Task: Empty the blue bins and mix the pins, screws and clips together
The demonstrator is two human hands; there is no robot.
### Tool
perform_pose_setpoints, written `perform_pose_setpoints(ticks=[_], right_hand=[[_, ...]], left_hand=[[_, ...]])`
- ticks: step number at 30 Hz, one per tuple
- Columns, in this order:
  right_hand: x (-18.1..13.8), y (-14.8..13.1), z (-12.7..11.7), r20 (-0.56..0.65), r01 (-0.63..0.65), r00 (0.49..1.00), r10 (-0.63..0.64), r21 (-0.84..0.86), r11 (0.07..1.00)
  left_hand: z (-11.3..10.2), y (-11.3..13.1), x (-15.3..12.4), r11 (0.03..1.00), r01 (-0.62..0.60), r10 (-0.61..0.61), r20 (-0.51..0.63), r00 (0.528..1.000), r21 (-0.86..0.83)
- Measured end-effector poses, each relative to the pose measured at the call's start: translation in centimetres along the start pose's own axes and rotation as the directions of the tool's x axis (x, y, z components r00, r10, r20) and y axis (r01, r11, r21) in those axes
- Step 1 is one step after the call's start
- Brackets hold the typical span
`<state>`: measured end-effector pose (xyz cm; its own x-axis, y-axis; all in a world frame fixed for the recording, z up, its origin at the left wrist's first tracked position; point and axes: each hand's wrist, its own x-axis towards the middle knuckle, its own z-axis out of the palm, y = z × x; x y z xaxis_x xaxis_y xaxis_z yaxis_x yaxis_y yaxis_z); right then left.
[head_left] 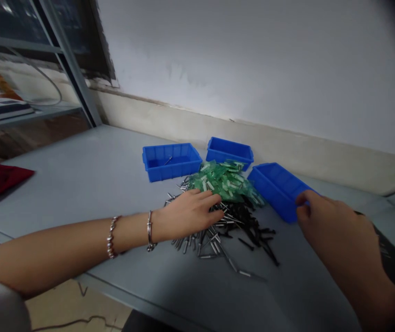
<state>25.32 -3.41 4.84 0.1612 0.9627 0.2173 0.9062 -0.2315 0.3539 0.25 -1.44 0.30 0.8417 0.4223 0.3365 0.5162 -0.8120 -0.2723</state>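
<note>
My left hand (190,212) rests on a heap in the middle of the grey table, its thumb and index finger apart. Beneath and around it lie silver metal pins (214,244) that look like rivets. Black screws (252,226) are spread to the right of these pins. Behind my fingertips are piled green clear packets (223,180) with small white pieces inside. My right hand (335,226) is raised by the near end of the right blue bin (280,189), its fingers curled together. Whatever those fingers hold, if anything, is not visible.
A left blue bin (173,173) contains one silver pin. Another blue bin (230,150) stands behind the packets, near the wall. On the far left lies a red shiny packet (2,180). A metal shelf frame (69,69) rises at the back left. The table's front edge (114,288) runs below my left forearm.
</note>
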Motion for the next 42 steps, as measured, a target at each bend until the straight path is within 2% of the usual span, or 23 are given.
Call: perform_pose_setpoints(ticks=[6, 15, 19, 22, 24, 25, 27, 29, 31, 34, 38, 42], right_hand=[[0.3, 0.9, 0.4, -0.052, 0.154, 0.987, -0.151, 0.059, 0.986], [0.3, 0.8, 0.6, -0.037, 0.158, 0.987, -0.156, 0.068, 0.985], [0.4, 0.9, 1.1, -0.155, 0.172, 0.975, -0.162, 0.050, 0.984], [0.4, 0.5, 1.5, -0.326, 0.230, 0.926, -0.191, 0.084, 0.970], [0.0, -0.4, 1.4, -0.443, 0.371, 0.859, -0.258, 0.190, 0.909], [-0.3, -1.0, 1.3, -0.488, 0.465, 0.820, -0.298, 0.266, 0.845], [-1.3, -2.3, 0.9, -0.553, 0.648, 0.731, -0.399, 0.381, 0.660], [-2.4, -3.7, 0.4, -0.552, 0.741, 0.669, -0.498, 0.442, 0.505], [-3.3, -4.8, 0.1, -0.552, 0.784, 0.620, -0.557, 0.462, 0.414], [-3.8, -5.4, -0.1, -0.565, 0.812, 0.580, -0.587, 0.460, 0.360], [-3.3, -5.2, 0.2, -0.576, 0.803, 0.595, -0.561, 0.454, 0.386], [-3.2, -5.0, 0.2, -0.629, 0.810, 0.587, -0.510, 0.440, 0.388]], left_hand=[[-0.2, -0.1, 0.0, 1.000, -0.003, 0.003, -0.037, 0.999, -0.012], [-0.3, 0.1, 0.1, 1.000, -0.004, 0.005, -0.103, 0.995, 0.006], [-0.7, 0.2, 0.1, 1.000, -0.003, 0.000, -0.119, 0.993, -0.021], [-1.0, 0.2, 0.1, 0.999, -0.011, 0.005, -0.162, 0.987, -0.035], [-1.2, 0.2, 0.1, 0.998, -0.022, 0.010, -0.219, 0.976, -0.056], [-1.3, 0.2, 0.1, 0.996, -0.038, 0.017, -0.248, 0.969, -0.078], [-1.6, 0.2, 0.0, 0.987, -0.090, 0.045, -0.307, 0.950, -0.133], [-1.7, 0.2, 0.0, 0.972, -0.155, 0.083, -0.358, 0.930, -0.177], [-1.8, 0.2, -0.1, 0.960, -0.195, 0.109, -0.374, 0.921, -0.201], [-1.6, 0.2, -0.2, 0.946, -0.223, 0.119, -0.384, 0.916, -0.237], [-1.4, 0.2, -0.2, 0.927, -0.249, 0.113, -0.423, 0.899, -0.281], [-1.3, 0.3, 0.0, 0.947, -0.150, 0.030, -0.387, 0.921, -0.284]])
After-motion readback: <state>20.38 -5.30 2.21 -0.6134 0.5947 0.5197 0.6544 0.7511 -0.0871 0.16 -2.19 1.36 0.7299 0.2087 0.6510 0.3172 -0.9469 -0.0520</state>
